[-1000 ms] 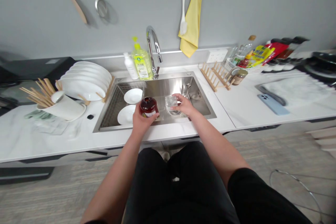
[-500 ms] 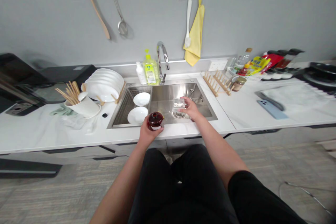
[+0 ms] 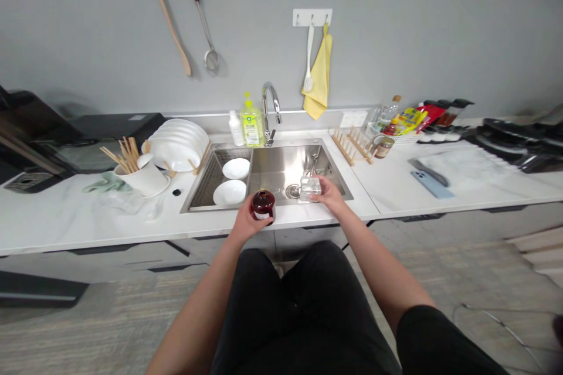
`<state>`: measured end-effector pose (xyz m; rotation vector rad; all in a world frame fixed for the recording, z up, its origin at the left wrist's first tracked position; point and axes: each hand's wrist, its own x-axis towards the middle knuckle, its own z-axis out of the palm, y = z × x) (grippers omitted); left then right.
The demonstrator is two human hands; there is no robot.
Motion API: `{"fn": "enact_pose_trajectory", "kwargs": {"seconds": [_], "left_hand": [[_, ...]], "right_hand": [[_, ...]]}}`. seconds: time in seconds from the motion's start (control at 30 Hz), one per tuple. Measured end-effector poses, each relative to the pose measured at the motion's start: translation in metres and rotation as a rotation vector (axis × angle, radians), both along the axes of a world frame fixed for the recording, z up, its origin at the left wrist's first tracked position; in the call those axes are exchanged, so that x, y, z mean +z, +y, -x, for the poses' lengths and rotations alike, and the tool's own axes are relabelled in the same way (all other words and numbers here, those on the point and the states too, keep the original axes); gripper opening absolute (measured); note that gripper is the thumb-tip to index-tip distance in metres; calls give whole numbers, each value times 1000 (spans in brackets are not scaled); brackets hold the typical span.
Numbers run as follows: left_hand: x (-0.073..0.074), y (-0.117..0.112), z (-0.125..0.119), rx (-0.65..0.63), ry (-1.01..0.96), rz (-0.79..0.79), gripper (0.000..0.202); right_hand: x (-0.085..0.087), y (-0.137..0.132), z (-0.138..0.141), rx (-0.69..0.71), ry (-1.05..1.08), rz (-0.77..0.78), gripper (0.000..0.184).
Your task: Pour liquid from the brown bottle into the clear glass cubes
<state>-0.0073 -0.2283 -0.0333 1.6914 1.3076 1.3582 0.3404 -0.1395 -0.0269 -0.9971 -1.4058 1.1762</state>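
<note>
My left hand (image 3: 246, 221) is wrapped round a dark red-brown glass bottle (image 3: 264, 201) with a rounded shoulder, a small open neck and a pale label. I hold it upright at the sink's front edge. In my right hand (image 3: 331, 194) is a clear, square glass block-like piece (image 3: 310, 186), gripped from its right side. It is above the right basin, next to the drain (image 3: 292, 191); whether it is hollow I cannot tell. Both hands are apart. The steel sink (image 3: 281, 155) lies beneath and behind them.
Two white bowls (image 3: 230, 192) sit in the left basin's rack. Behind the sink stand a tap (image 3: 269, 105), a yellow-green soap bottle (image 3: 251, 124) and a white bottle (image 3: 236, 129). White plates (image 3: 176, 152) stand left; a wooden rack (image 3: 352, 146) and a phone (image 3: 431, 184) are right.
My right hand has moved slightly right and toward me with the clear glass piece. My left hand still holds the bottle. The camera view has tilted up and shifted a little.
</note>
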Motion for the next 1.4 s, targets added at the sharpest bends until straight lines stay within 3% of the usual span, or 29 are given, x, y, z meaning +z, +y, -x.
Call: {"fn": "enact_pose_trajectory", "kwargs": {"seconds": [0.2, 0.43, 0.5, 0.57, 0.7, 0.77, 0.93, 1.07, 1.23, 1.33, 1.4], "left_hand": [[-5, 1, -4, -1, -38, 17, 91], [-14, -5, 5, -85, -56, -19, 123], [-14, -12, 11, -116, -72, -22, 120], [-14, -22, 17, -99, -83, -44, 104], [-10, -42, 41, 171, -12, -102, 55], [-7, -50, 63, 357, 47, -111, 43], [6, -51, 141, 747, 192, -39, 39], [22, -21, 194, 814, 432, 99, 45], [31, 2, 226, 912, 639, 106, 49], [26, -7, 242, 1059, 733, 71, 54], [19, -16, 251, 1154, 765, 133, 63]], "right_hand": [[21, -32, -12, 11, -12, -30, 91], [37, -67, -18, -13, -59, -56, 91], [41, -79, -18, -9, -47, -60, 88], [46, -91, -17, -13, -39, -60, 85], [59, -114, -11, -50, -44, -62, 83], [64, -123, -8, -53, -41, -64, 82], [73, -138, -3, -44, -29, -70, 79], [76, -143, -2, -17, -62, -83, 83], [81, -148, -3, 14, -96, -100, 84], [83, -150, -2, 16, -89, -100, 82], [85, -151, -2, 20, -80, -98, 82]]}}
